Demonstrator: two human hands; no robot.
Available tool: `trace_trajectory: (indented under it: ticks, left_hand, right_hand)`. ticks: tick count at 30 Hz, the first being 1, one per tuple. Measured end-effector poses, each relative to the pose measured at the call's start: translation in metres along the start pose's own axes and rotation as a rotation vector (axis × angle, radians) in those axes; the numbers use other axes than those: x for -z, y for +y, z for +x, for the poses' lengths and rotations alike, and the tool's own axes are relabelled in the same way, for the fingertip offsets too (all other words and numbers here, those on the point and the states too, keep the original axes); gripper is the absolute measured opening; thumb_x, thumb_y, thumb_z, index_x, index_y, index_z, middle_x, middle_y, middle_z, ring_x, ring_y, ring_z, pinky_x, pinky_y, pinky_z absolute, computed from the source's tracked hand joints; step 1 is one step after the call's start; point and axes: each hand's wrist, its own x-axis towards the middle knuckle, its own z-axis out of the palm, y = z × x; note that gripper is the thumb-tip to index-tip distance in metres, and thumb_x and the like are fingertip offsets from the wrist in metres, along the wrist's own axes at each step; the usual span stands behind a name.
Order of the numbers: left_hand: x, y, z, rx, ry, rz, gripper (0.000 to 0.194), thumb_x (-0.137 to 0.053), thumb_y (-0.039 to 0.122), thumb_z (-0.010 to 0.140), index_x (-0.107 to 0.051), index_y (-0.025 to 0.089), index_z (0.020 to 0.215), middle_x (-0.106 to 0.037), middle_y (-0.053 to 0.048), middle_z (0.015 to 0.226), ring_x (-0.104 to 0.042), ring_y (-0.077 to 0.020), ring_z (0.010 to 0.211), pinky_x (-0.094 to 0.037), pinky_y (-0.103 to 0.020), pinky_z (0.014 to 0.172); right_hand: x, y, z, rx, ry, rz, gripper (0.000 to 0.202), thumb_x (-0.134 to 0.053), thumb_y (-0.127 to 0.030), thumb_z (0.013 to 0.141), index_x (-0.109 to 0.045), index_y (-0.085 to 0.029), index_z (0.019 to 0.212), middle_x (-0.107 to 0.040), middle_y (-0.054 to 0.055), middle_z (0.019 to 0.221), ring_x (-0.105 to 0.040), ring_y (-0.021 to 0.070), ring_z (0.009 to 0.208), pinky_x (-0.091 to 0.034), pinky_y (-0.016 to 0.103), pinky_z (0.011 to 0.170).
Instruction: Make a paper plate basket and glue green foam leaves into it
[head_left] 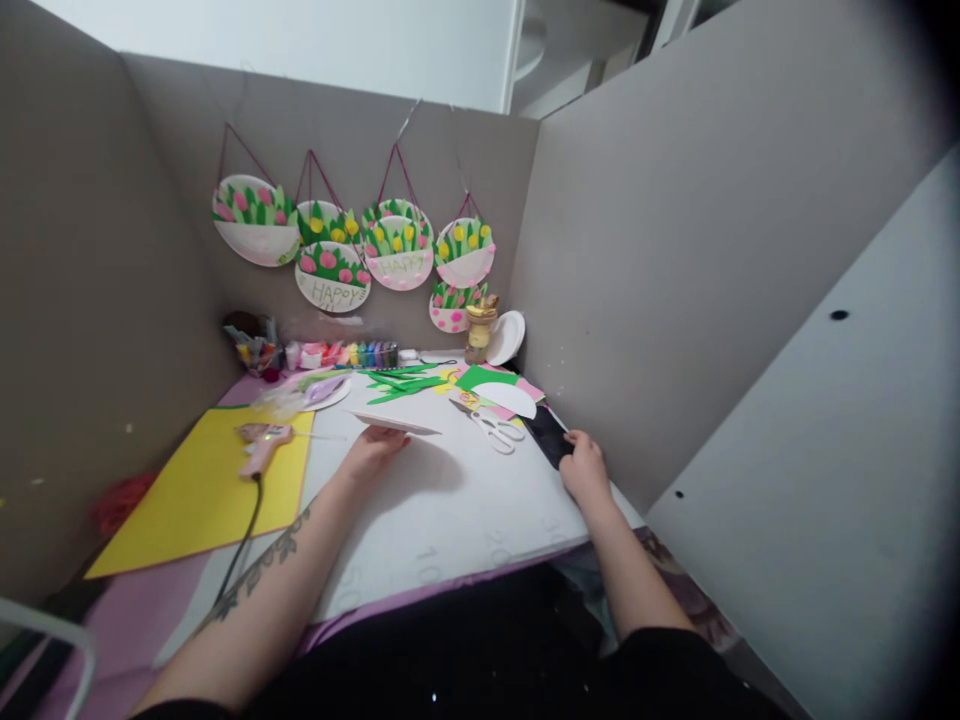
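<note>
glue gun (pixel 268 440) left of scissors (pixel 487 420)

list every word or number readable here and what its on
"HAPPY": lower-left pink-flowered hanging plate; line beneath unreadable
"HAPPY": central yellow-flowered hanging plate
"10": white sheet, near edge
"20": same sheet
"30": same sheet
Too blurred: green marks on leftmost plate, sheet's leftmost mark, anything on gold jar

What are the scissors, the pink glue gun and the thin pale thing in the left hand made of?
The scissors: white, rounded handles, probably smooth plastic; thin grey blades, likely metal. The pink glue gun: probably matt plastic, from its even colour and moulded shape. The thin pale thing: perhaps matt card, being flat and thin, but it shows nearly edge-on, so I can't be sure.
</note>
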Motion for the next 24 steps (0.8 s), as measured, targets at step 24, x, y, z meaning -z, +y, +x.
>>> trace_trajectory:
  ticks: [24]
  left_hand:
    - [0.006,0.003,-0.001,-0.113,0.008,-0.067,0.042,-0.084,0.027,0.055,-0.07,0.02,0.094,-0.07,-0.004,0.101,-0.06,-0.022,0.099,-0.046,-0.033,0.085]
  right_hand:
    - [-0.009,-0.218,-0.039,0.971,-0.096,0.48,0.03,-0.06,-0.023,0.079,-0.054,-0.022,0.109,-0.064,0.008,0.107,-0.056,0.0235,0.103,-0.043,0.043,0.093]
